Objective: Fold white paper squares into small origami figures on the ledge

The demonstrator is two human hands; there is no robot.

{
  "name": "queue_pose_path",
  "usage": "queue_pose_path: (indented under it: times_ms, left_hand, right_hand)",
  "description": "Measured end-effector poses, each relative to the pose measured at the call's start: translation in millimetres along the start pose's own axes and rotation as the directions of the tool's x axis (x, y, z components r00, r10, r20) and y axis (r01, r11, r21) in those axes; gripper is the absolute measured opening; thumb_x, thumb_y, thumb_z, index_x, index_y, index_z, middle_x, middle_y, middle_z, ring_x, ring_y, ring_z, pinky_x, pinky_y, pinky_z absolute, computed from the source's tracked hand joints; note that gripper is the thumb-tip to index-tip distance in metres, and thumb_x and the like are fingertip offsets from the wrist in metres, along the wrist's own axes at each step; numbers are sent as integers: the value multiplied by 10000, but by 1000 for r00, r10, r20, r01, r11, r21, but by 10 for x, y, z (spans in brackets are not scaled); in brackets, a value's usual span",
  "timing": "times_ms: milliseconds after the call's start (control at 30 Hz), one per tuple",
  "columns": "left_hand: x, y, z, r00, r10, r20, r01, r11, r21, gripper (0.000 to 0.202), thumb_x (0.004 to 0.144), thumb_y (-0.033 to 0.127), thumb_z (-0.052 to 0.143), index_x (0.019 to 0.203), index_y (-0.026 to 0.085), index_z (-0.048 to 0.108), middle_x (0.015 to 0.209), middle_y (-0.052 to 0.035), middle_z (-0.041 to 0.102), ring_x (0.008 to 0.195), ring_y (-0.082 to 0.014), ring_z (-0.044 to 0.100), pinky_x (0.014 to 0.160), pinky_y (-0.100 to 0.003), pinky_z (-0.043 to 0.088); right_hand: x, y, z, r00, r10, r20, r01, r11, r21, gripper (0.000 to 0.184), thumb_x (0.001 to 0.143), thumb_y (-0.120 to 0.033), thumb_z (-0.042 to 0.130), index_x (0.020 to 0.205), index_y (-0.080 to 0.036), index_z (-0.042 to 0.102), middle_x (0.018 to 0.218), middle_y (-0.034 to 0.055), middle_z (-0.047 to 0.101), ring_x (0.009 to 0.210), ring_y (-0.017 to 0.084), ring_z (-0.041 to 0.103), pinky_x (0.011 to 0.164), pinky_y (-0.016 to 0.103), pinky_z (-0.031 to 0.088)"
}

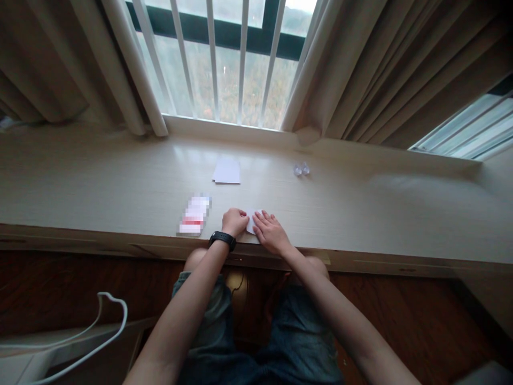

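A small white paper [252, 219] lies near the front edge of the pale wooden sill table [120, 182]. My left hand [235, 221], with a black watch on the wrist, is curled closed and presses on the paper's left side. My right hand [269, 230] lies flat on the paper with its fingers stretched out, covering most of it.
A stack of white paper sheets [227, 171] lies farther back at the centre. A blurred white and red packet [194, 215] sits left of my hands. Small clear objects [301, 169] rest at the back right. Curtains and window bars stand behind. A white cable [100, 326] lies lower left.
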State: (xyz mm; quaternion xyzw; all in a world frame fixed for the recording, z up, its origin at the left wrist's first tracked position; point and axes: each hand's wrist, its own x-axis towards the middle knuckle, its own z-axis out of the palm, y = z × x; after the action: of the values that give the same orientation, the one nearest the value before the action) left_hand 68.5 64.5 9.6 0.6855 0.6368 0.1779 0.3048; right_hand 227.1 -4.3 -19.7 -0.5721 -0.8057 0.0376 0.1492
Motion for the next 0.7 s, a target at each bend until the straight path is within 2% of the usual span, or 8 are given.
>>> queue_pose_path:
  times_ms: [133, 200, 300, 400, 567, 700]
  left_hand:
    - [-37, 10, -69, 997, 61, -35, -56, 989, 134, 259, 780, 289, 587, 939, 178, 758, 951, -95, 745, 932, -225, 675, 805, -271, 474]
    - [-99, 8, -77, 987, 137, -84, -116, 968, 222, 263, 816, 279, 554, 966, 185, 748, 954, -94, 741, 919, -230, 670, 808, -294, 475]
    - [-218, -29, -54, 938, 324, -125, -267, 903, 336, 281, 872, 255, 499, 1035, 196, 720, 975, -92, 731, 937, -231, 647, 869, -337, 453]
    - [-314, -120, -11, 899, 412, -147, -334, 864, 378, 285, 916, 263, 462, 1080, 232, 692, 976, -78, 726, 1029, -244, 600, 892, -380, 427]
    - [-394, -285, 68, 849, 504, -156, -423, 827, 371, 320, 954, 259, 411, 1192, 256, 626, 1223, -47, 659, 1161, -234, 524, 925, -400, 392]
    - [-451, -292, 104, 814, 563, -140, -479, 788, 386, 366, 931, 282, 451, 1270, 248, 583, 1337, -44, 585, 1203, -260, 488, 955, -432, 365]
  right_hand:
    - [6, -21, -20, 1000, 6, 2, -6, 1000, -31, 484, 1002, -384, 304, 1435, -195, 413, 1495, 70, 384, 1425, 246, 263, 1155, 485, 215]
    - [2, -30, -30, 1000, 6, 0, -6, 999, -41, 482, 1002, -389, 305, 1437, -208, 410, 1496, 62, 384, 1425, 245, 263, 1154, 486, 214]
    - [-3, -37, -37, 1000, 6, 2, -6, 999, -51, 478, 1001, -388, 310, 1439, -222, 406, 1497, 54, 385, 1424, 244, 266, 1151, 482, 221]
    - [-2, -40, -42, 1000, 1, 5, -1, 998, -62, 481, 1000, -390, 313, 1443, -223, 398, 1499, 47, 381, 1423, 248, 268, 1149, 481, 226]
    - [-3, -39, -41, 1000, -8, 5, 8, 997, -75, 482, 998, -393, 316, 1446, -236, 392, 1499, 40, 380, 1420, 252, 273, 1143, 495, 231]
    - [-2, -43, -43, 1000, 3, 11, -2, 996, -85, 483, 996, -398, 311, 1449, -249, 386, 1502, 39, 375, 1421, 250, 270, 1139, 499, 235]
